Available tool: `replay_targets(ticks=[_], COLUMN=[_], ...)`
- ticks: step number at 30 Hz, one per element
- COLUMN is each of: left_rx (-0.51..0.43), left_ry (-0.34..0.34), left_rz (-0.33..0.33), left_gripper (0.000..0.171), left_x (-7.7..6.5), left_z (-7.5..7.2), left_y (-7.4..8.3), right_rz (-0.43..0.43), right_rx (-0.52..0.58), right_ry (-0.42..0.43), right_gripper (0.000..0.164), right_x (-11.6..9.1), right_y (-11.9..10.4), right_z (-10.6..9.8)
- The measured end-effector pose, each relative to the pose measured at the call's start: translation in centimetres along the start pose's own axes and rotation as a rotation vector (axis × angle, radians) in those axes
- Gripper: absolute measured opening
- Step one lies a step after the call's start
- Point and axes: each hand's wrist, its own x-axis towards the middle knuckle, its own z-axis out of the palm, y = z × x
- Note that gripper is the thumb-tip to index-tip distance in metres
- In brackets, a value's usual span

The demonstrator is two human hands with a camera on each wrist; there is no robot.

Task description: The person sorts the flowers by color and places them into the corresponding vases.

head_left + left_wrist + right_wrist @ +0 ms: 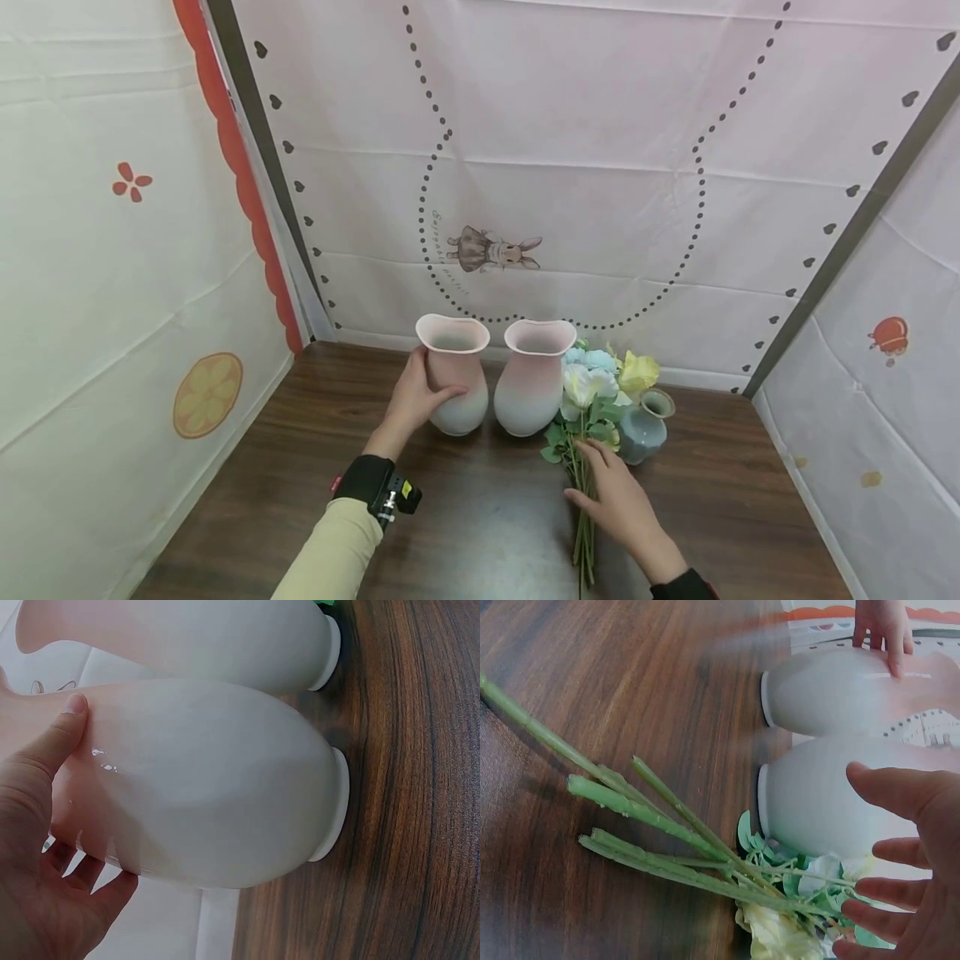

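Observation:
Two matching vases, pink at the top fading to pale grey below, stand upright side by side in the head view. My left hand [411, 397] grips the left vase [459, 377] around its upper body, thumb across the front and fingers on the far side. The other pink vase [531, 379] stands untouched just right of it. A bunch of artificial flowers [592, 385] in white, blue and yellow lies with its long green stems [660, 817] toward me. My right hand [618, 498] hovers over those stems with fingers spread, holding nothing.
A small blue-grey vase [642, 433] with a narrow neck stands right of the blossoms, partly behind them. White printed cloth [570, 208] walls in the dark wooden table [480, 517] at the back and both sides.

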Motion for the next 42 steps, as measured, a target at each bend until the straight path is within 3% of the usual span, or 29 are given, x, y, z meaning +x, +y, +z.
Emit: replay_targets(ticks=[10,18,28,34,42], left_rx=[-0.001,-0.022,-0.046,-0.039,-0.052], left_ry=[-0.006,-0.006,-0.013,-0.011,-0.015], left_rz=[-0.007,-0.013,0.005,0.011,0.001], left_gripper=[0.107,0.107,0.107,0.107,0.106], left_x=[-0.1,0.0,0.0,-0.1,0.0], left_z=[0.0,0.1,0.2,0.2,0.3], left_y=[0.0,-0.4,-0.3,-0.3,-0.4], right_rz=[0.016,0.057,0.247,0.284,0.316], right_rx=[-0.002,0.04,0.271,0.343,0.36], right_ry=[0.066,0.17,0.186,0.203,0.166], right_gripper=[0.066,0.051,0.029,0.025,0.024], right_x=[-0.1,0.0,0.1,-0.1,-0.2], right_y=[0.2,0.5,1.1,1.5,1.7], right_z=[-0.4,0.1,0.5,0.7,1.0])
